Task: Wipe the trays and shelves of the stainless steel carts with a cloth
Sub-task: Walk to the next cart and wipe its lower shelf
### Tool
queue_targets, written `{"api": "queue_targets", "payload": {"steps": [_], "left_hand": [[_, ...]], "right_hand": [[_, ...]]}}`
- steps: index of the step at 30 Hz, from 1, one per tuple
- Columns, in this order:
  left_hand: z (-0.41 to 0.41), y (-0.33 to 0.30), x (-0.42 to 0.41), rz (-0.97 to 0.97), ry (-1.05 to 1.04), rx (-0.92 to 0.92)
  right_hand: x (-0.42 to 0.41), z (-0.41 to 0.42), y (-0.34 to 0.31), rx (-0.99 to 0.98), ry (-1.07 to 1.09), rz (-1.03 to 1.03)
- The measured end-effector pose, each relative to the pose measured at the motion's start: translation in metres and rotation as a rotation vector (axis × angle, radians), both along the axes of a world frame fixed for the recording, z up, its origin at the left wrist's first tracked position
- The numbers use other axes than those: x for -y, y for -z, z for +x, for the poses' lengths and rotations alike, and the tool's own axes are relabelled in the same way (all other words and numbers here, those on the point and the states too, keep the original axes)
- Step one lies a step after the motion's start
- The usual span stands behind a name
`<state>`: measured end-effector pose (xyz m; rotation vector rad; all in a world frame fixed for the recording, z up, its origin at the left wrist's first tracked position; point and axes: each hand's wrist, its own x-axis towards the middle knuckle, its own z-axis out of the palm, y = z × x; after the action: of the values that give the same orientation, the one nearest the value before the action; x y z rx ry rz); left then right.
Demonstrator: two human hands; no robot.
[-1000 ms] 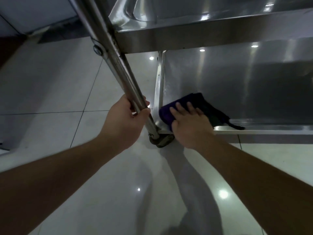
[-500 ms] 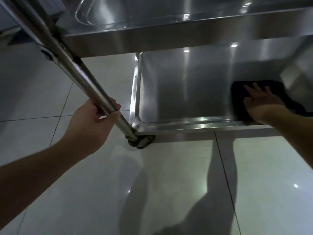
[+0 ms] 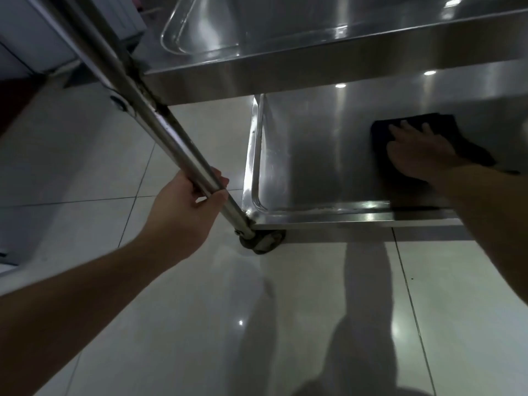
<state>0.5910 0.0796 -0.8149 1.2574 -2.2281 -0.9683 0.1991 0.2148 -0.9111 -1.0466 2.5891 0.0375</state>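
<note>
Left hand wraps its fingers around the cart's slanted leg tube, just above the caster. Right hand lies flat, fingers spread, pressing a dark cloth onto the bottom shelf, toward its right side. Upper tray overhangs it. Glossy tiled floor below.

2 bare arms come in from the bottom of the view. The left hand and the right hand have nothing on them: no gloves, no rings and no watch. Both forearms are bare right up to the edge, so no sleeve shows. The nails look short.
</note>
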Motion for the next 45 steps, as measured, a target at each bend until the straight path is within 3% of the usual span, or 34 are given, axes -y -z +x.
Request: {"api": "queue_targets", "payload": {"steps": [7,12,18,29,36,45], "left_hand": [[-0.001,0.000,0.000,0.024,-0.048,0.019],[-0.002,-0.007,-0.005,-0.037,-0.054,0.140],[-0.003,-0.016,-0.004,-0.126,-0.032,0.296],[-0.005,-0.021,-0.022,-0.055,0.005,0.486],[-0.014,-0.009,-0.045,0.103,0.204,0.851],[-0.098,0.021,-0.096,-0.064,0.610,0.674]], "right_hand": [[0.062,0.114,-0.014,0.141,-0.463,-0.094],[0.049,0.110,-0.010,0.167,-0.541,-0.071],[0.019,0.097,-0.012,0.170,-0.506,-0.041],[-0.096,0.037,-0.007,0.055,-0.304,-0.033],[-0.096,0.035,-0.003,0.055,-0.280,-0.020],[-0.099,0.037,-0.006,0.106,-0.249,-0.040]]}}
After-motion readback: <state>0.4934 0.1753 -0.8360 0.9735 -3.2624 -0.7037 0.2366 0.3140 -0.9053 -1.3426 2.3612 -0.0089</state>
